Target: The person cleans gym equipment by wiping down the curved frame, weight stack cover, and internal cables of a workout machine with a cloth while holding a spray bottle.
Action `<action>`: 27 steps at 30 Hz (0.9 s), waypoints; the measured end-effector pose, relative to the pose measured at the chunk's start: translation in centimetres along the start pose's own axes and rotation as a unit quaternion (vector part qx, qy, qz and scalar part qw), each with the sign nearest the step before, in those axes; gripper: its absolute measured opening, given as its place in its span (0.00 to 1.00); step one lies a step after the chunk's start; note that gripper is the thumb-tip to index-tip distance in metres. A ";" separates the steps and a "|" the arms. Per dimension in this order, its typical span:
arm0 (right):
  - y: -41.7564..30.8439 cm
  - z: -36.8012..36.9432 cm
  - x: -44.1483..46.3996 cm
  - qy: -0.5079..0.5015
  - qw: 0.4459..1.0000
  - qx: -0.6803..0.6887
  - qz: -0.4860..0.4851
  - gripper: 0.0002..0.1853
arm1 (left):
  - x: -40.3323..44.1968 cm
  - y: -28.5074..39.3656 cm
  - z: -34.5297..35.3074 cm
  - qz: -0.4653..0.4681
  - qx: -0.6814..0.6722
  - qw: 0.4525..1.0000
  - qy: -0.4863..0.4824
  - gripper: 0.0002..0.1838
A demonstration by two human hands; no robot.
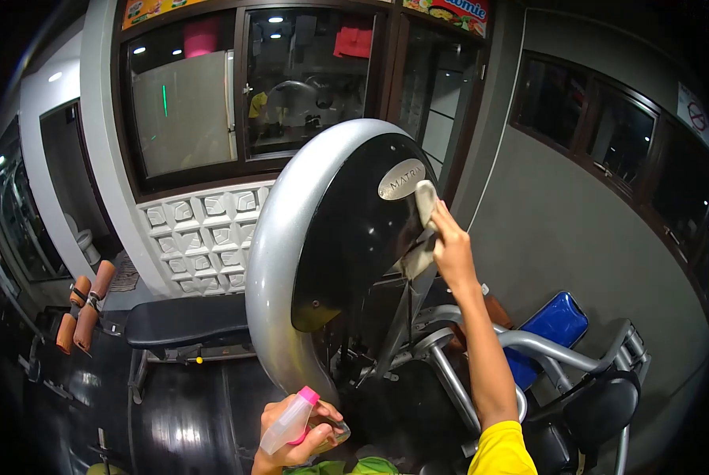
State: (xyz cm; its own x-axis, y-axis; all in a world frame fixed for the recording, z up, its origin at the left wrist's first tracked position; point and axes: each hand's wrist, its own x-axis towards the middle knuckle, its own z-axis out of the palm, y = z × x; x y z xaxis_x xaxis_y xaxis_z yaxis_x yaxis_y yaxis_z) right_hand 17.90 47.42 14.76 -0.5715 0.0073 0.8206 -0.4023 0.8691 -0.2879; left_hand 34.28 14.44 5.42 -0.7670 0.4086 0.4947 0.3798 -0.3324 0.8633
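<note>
Clearly, cloth (426, 207) pinched under right hand (453, 245), spray bottle (289, 423) gripped in left hand (297, 434)

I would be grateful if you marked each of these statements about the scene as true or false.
1. The right hand holds a pale cloth beside the oval badge. True.
2. The left hand holds a brush. False: it holds a spray bottle with pink parts.
3. The sleeve on the right arm is yellow. True.
4. The black padded bench is to the right of the silver-rimmed machine in view. False: it is to the left.
</note>
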 end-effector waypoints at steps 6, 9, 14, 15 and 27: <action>-4.9 1.9 -3.4 0.026 0.972 0.039 -0.230 0.17 | 0.8 -0.8 1.4 -0.027 -0.092 0.995 0.028 0.13; -6.8 1.2 -3.6 -0.008 0.935 0.010 -0.356 0.07 | 1.9 -1.0 2.0 -0.022 -0.071 0.997 -0.001 0.13; 1.2 1.2 -1.1 0.042 0.971 -0.042 -0.234 0.16 | 2.2 -1.2 2.5 -0.008 -0.083 0.996 0.018 0.13; 1.5 1.1 -0.7 0.049 0.986 -0.024 -0.158 0.20 | 2.1 -1.3 2.6 -0.006 -0.082 0.996 0.022 0.13; -7.2 -2.5 0.4 -0.111 0.950 0.187 -0.223 0.24 | 2.6 -1.7 2.9 -0.018 -0.047 0.998 0.023 0.12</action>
State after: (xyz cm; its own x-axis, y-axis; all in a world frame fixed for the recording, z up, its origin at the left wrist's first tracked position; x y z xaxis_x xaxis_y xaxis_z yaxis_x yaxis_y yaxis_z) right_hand 22.36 42.45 18.42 -0.4054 -0.4609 0.7894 -0.8422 0.5242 -0.1264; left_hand 33.07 18.53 5.50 -0.8029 0.3826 0.4571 0.3039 -0.3971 0.8660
